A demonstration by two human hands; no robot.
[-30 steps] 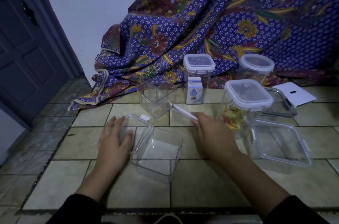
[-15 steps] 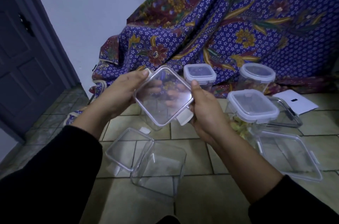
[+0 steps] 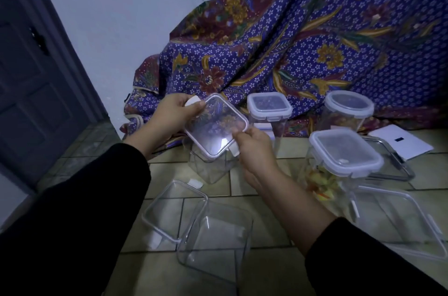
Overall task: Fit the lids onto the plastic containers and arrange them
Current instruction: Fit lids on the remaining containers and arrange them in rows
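Both my hands hold a square clear lid [image 3: 215, 127] tilted in the air. My left hand [image 3: 173, 113] grips its far-left corner by a white latch, and my right hand [image 3: 254, 147] pinches its near-right corner. Right under it stands an open clear container [image 3: 209, 168]. Nearer to me, a second open container [image 3: 215, 235] sits on the tiles with a loose lid [image 3: 173, 208] leaning against its left side. Three containers wear lids: a square one [image 3: 269, 106] at the back, a round one [image 3: 348, 106], and a square one [image 3: 344, 152] with colourful contents.
A large flat lid [image 3: 397, 218] lies at the right, with another flat clear piece [image 3: 388, 162] and a white card [image 3: 402, 143] behind it. Purple patterned cloth [image 3: 315, 41] drapes across the back. A dark door [image 3: 31, 72] stands at the left.
My hands left the floor and lifted the square lid. In the last half second it turned, with my left hand shifting onto the white latch and my right hand down to the near corner.
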